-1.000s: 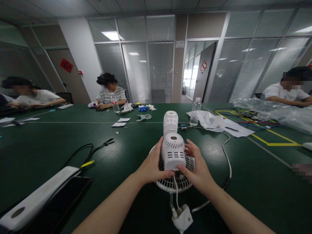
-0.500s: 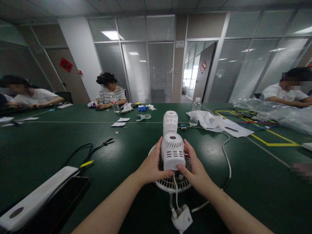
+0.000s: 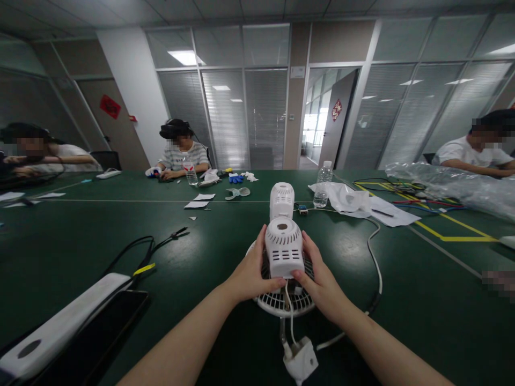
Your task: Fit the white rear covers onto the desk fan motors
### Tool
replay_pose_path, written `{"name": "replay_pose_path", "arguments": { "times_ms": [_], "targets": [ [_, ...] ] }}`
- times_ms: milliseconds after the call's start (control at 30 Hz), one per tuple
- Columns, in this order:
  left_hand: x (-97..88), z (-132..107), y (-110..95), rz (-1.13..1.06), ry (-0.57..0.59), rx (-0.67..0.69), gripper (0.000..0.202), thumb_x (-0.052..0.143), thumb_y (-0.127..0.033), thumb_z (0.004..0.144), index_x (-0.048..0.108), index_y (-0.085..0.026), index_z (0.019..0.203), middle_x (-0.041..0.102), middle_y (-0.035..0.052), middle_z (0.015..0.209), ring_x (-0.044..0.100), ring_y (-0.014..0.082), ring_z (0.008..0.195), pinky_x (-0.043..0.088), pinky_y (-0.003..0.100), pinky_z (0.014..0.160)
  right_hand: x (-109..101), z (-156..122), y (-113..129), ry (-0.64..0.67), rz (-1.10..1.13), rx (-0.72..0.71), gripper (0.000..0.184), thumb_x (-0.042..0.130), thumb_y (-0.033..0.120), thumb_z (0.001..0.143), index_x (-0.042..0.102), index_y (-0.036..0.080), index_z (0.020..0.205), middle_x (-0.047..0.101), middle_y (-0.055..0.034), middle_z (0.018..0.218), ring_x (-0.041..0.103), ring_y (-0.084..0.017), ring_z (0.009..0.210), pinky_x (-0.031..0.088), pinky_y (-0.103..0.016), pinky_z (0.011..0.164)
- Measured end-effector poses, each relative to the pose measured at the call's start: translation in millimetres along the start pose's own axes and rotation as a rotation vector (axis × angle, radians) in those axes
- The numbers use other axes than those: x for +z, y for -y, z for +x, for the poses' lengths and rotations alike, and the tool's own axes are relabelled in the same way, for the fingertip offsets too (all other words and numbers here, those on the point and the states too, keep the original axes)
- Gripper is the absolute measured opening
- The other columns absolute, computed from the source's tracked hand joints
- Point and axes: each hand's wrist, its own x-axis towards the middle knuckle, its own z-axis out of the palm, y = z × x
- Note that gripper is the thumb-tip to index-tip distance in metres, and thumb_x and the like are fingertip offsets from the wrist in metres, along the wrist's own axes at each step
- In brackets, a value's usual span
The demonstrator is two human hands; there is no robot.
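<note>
A small white fan lies face down on the green table [image 3: 120, 230], its round grille [image 3: 284, 304] underneath. My left hand [image 3: 251, 276] and my right hand [image 3: 319, 281] both clasp the white vented motor housing [image 3: 284, 249] from either side, thumbs at its near edge. The fan's white base [image 3: 281, 199] sticks up behind the housing. A thin white wire runs from the housing down to a small white switch box [image 3: 301, 362] near the table's front edge.
A white power strip [image 3: 60, 327] and a dark tablet [image 3: 100, 338] lie at the near left with black cables [image 3: 140, 252]. A water bottle [image 3: 322, 185], white papers [image 3: 362, 206], clear plastic wrap [image 3: 454, 185] and coloured wires sit at the right. Three people sit around the table.
The motor housing has sunk a little lower onto the grille between my hands. My right hand's fingers have closed in tighter against its side.
</note>
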Motion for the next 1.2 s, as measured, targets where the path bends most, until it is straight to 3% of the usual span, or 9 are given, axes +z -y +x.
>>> {"name": "replay_pose_path", "arguments": {
  "times_ms": [133, 233, 600, 1200],
  "targets": [
    [-1.1, -1, 1, -0.003, 0.022, 0.026, 0.129, 0.081, -0.053, 0.066, -0.012, -0.028, 0.152, 0.018, 0.0155, 0.160, 0.025, 0.0389, 0.144, 0.022, 0.060, 0.115, -2, 1, 3, -0.067, 0.028, -0.031, 0.076, 0.063, 0.048, 0.085, 0.025, 0.026, 0.148, 0.040, -0.0122, 0.150, 0.040, -0.032, 0.136, 0.035, -0.052, 0.111],
    [-2.5, -1, 0, 0.012, 0.031, 0.044, 0.130, 0.080, -0.057, 0.064, -0.011, -0.028, 0.152, 0.018, 0.0148, 0.160, 0.025, 0.0387, 0.144, 0.022, 0.059, 0.115, -3, 1, 6, -0.073, 0.030, -0.046, 0.076, 0.066, 0.047, 0.083, 0.028, 0.026, 0.146, 0.043, -0.0126, 0.145, 0.044, -0.032, 0.132, 0.039, -0.051, 0.109],
    [-4.9, -1, -1, 0.135, 0.050, 0.049, 0.132, 0.081, -0.056, 0.062, -0.011, -0.027, 0.152, 0.014, 0.0163, 0.160, 0.026, 0.0403, 0.143, 0.025, 0.060, 0.114, -14, 3, 10, 0.028, -0.020, -0.040, 0.086, 0.067, 0.046, 0.082, 0.017, 0.028, 0.150, 0.042, -0.0130, 0.144, 0.045, -0.032, 0.130, 0.041, -0.051, 0.106],
    [-6.0, -2, -2, 0.238, 0.060, 0.066, 0.133, 0.081, -0.057, 0.062, -0.013, -0.027, 0.152, 0.011, 0.0167, 0.161, 0.026, 0.0396, 0.143, 0.027, 0.057, 0.115, -22, 5, 11, 0.095, 0.004, -0.061, 0.091, 0.072, 0.039, 0.079, 0.015, 0.028, 0.150, 0.038, -0.0131, 0.148, 0.043, -0.031, 0.133, 0.040, -0.053, 0.108]
  ]
}}
